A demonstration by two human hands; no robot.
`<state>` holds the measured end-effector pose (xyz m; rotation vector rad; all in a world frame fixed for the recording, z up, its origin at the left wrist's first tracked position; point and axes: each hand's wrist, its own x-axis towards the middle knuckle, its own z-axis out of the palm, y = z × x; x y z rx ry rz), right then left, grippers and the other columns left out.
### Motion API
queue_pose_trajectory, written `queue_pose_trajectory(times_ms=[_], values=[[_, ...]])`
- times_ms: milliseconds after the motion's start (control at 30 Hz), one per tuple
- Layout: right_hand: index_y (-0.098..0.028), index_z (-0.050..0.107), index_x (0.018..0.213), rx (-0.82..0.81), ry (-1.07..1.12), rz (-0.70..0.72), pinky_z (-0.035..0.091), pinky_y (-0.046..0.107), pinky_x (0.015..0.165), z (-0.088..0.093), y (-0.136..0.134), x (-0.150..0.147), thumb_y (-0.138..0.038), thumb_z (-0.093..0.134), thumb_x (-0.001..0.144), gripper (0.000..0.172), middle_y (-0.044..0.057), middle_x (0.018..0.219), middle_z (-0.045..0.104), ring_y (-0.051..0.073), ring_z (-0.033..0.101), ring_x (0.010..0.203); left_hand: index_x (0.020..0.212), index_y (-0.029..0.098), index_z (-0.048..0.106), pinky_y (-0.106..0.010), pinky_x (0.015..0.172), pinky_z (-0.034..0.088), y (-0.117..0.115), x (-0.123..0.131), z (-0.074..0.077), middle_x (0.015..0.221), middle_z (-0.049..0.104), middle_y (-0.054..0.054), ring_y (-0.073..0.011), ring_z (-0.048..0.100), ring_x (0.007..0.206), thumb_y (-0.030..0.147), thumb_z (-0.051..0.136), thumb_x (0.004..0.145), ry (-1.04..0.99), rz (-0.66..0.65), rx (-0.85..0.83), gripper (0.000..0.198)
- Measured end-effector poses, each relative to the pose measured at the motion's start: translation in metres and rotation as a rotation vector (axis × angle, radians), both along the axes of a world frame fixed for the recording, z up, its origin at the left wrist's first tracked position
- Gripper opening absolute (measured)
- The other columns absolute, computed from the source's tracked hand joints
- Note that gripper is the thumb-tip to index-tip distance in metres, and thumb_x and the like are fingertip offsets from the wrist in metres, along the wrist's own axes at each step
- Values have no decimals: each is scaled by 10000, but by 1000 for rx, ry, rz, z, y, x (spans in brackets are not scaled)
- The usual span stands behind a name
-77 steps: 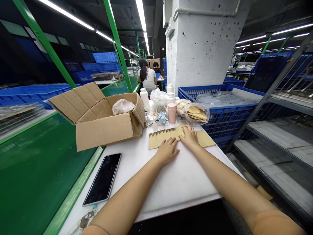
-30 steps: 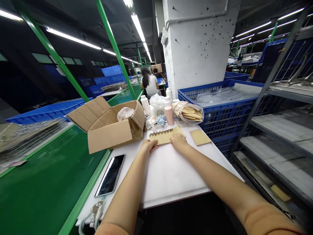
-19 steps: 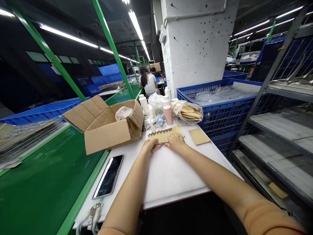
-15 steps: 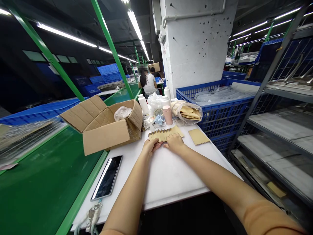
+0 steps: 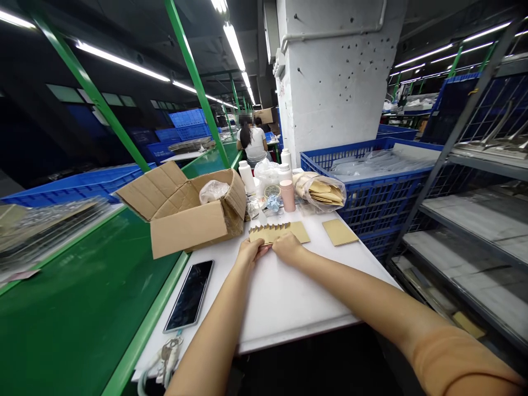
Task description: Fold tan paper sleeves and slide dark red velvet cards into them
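As the left hand pinches the fanned envelopes, the right hand clamps their edge.

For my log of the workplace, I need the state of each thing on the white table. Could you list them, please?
cardboard box: open, flaps raised
phone: lying flat, screen dark
fanned envelopes: overlapped in a row, flat
single envelope: flat, apart from the row
pink bottle: upright, capped
left hand: resting on the row's left end
right hand: resting on the row's near edge
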<state>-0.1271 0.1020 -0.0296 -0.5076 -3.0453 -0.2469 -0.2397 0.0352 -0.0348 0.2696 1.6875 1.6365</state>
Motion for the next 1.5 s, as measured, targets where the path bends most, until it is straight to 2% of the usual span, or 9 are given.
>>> queue_pose_trajectory(times_ms=[200, 333, 600, 800, 933, 1100, 1233, 1367, 1500], values=[[-96, 689, 900, -39, -49, 73, 460, 445, 711, 8, -32, -14, -84, 445, 833, 254, 192, 927, 692, 274, 653, 853, 1068, 93, 510, -244, 485, 559, -36, -22, 2, 679, 669, -97, -192, 665, 545, 52, 504, 798, 56, -44, -134, 273], [-72, 685, 888, -50, -98, 39, 473, 489, 656, 10, -43, -23, -32, 458, 795, 249, 216, 890, 691, 310, 651, 842, 1239, 107, 410, -236, 391, 490, -51, -32, 5, 566, 639, -47, -190, 606, 409, 71, 539, 772, 164, -63, -248, 486], [-63, 671, 924, -58, -112, -28, 468, 543, 656, 0, -48, -22, -4, 446, 778, 275, 253, 949, 670, 331, 638, 882, 1334, 122, 265, -251, 457, 472, -65, -27, -3, 555, 636, -29, -212, 637, 511, 104, 521, 789, 417, -114, -339, 602], [-27, 634, 1015, -69, -53, -136, 457, 546, 691, 5, -55, -16, -13, 419, 789, 312, 282, 1026, 633, 355, 612, 939, 1030, 172, 545, -365, 726, 468, -76, -23, 11, 703, 645, -105, -341, 625, 883, 192, 634, 703, 803, -79, -460, 340], [-116, 572, 1143, -92, 62, -218, 455, 417, 783, 25, -24, 16, -163, 456, 850, 318, 197, 1097, 624, 279, 583, 1010, 870, 200, 586, -393, 915, 369, -80, -8, 24, 949, 624, -123, -336, 515, 1078, 207, 575, 754, 1065, -145, -424, 117], [-94, 610, 1049, -95, 133, -561, 445, 342, 737, 33, 56, 93, -318, 487, 859, 318, 197, 1059, 618, 275, 586, 971, 917, 199, 595, -334, 851, 407, -55, 23, 36, 960, 609, -88, -254, 543, 965, 190, 454, 834, 1480, -398, -251, 164], [-70, 613, 1063, -100, 123, -700, 434, 343, 733, 15, 86, 126, -501, 546, 782, 519, 224, 1092, 592, 315, 552, 1022, 904, 206, 616, -321, 829, 416, -13, 45, 35, 941, 617, -71, -234, 554, 923, 163, 455, 825, 1413, -570, 6, 184], [-115, 658, 974, -125, 86, -724, 435, 313, 705, 4, 90, 124, -482, 570, 750, 440, 184, 1045, 632, 287, 591, 953, 867, 197, 638, -321, 826, 425, 12, 51, 16, 920, 626, -73, -228, 563, 907, 139, 462, 816, 1226, -628, 178, 192], [-155, 684, 868, -156, 67, -708, 426, 293, 649, 12, 95, 125, -413, 569, 757, 304, 142, 925, 672, 250, 630, 817, 846, 200, 653, -308, 800, 453, 8, 42, -2, 891, 645, -61, -216, 578, 870, 150, 492, 808, 1022, -581, 205, 172]])
